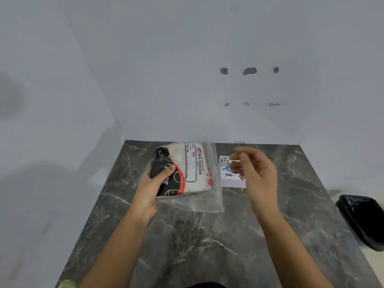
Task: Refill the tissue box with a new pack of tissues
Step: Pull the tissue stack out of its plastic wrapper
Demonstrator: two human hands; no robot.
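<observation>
One tissue pack (187, 169) in a clear plastic wrapper is gripped at its black end by the left hand (149, 188), thumb on top, held over the far part of the one dark marble table (207, 235). The right hand (255, 173) is held loosely open at about 3 o'clock from the pack, holding nothing; it's blurry. One white tissue box (230, 179) is partly hidden behind it. One black-lined bin (363, 221) is seen off the table's right edge.
</observation>
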